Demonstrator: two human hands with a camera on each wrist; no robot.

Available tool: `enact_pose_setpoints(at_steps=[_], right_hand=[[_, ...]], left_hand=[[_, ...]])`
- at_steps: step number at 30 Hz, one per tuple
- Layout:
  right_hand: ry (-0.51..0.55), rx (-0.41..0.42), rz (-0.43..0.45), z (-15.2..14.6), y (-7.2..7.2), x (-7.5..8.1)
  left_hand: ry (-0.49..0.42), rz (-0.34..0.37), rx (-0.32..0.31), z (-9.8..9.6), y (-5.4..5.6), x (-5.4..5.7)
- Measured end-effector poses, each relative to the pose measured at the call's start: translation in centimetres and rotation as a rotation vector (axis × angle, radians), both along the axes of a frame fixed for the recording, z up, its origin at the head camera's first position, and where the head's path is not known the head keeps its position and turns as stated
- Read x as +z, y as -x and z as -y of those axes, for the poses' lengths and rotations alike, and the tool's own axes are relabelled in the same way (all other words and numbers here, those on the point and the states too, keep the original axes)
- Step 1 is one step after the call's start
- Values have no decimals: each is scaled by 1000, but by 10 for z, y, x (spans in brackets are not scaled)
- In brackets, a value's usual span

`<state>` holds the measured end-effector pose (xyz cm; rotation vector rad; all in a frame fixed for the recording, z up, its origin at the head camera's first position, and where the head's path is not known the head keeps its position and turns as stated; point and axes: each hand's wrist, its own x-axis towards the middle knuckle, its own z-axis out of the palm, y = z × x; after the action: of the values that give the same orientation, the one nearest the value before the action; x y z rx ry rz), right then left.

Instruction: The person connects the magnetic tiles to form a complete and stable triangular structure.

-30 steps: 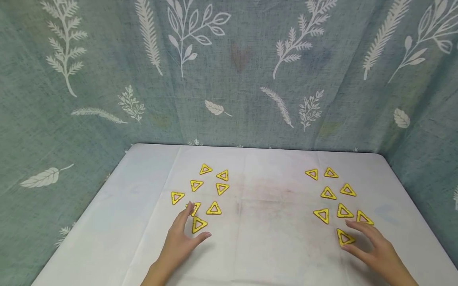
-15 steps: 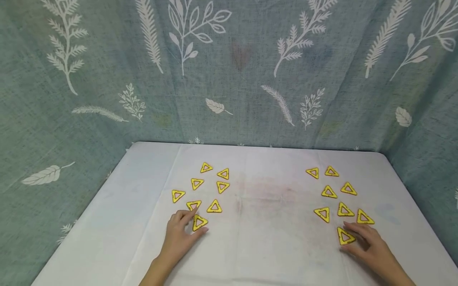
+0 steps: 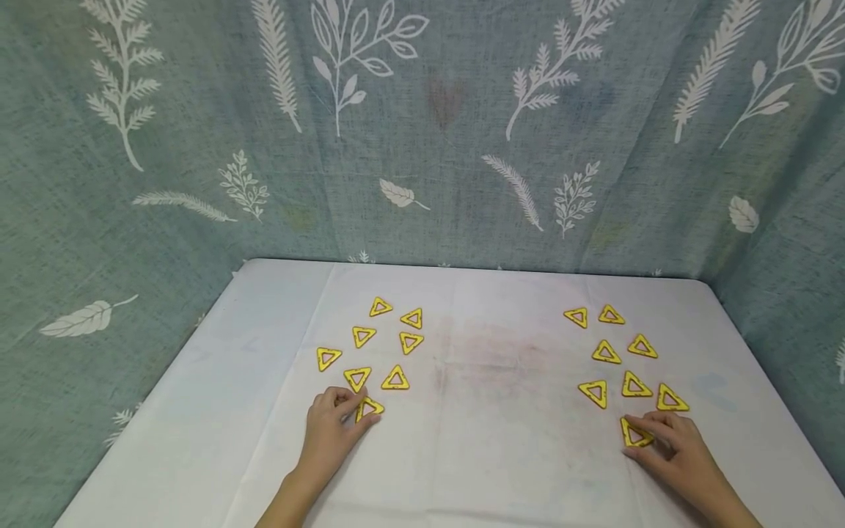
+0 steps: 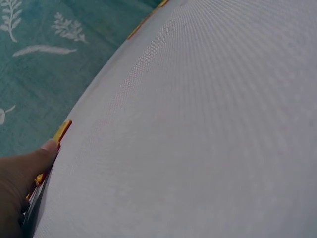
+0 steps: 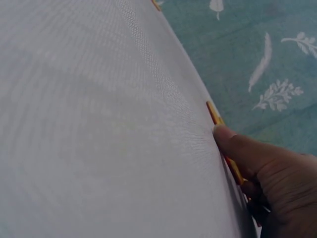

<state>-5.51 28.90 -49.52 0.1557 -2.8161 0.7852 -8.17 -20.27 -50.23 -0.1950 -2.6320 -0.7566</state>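
Note:
Two groups of yellow triangle frames lie on a white-clothed table [image 3: 488,440]. My left hand [image 3: 333,429] pinches the nearest triangle [image 3: 370,408] of the left group between thumb and curled fingers. In the left wrist view the thumb [image 4: 29,166] presses that triangle's edge [image 4: 62,131]. My right hand [image 3: 673,451] pinches the nearest triangle [image 3: 635,434] of the right group. The right wrist view shows the thumb [image 5: 242,148] on that triangle's edge [image 5: 214,113].
Several more triangles lie past each hand, such as one [image 3: 394,378] on the left and one [image 3: 594,392] on the right. A teal leaf-print curtain [image 3: 422,125] encloses the table at the back and both sides.
Both hands have drawn back slightly and curled their fingers, closing thumb and fingers on the nearest triangle of each group. The other triangles have not moved.

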Motion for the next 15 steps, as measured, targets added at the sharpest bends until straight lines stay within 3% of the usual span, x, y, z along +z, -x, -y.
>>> enact_pose_setpoints(at_steps=[8, 15], right_hand=[[41, 10, 2, 4, -5, 3], [62, -2, -16, 14, -4, 2]], left_hand=[[-116, 204, 52, 1, -2, 5], [-102, 197, 38, 0, -3, 8]])
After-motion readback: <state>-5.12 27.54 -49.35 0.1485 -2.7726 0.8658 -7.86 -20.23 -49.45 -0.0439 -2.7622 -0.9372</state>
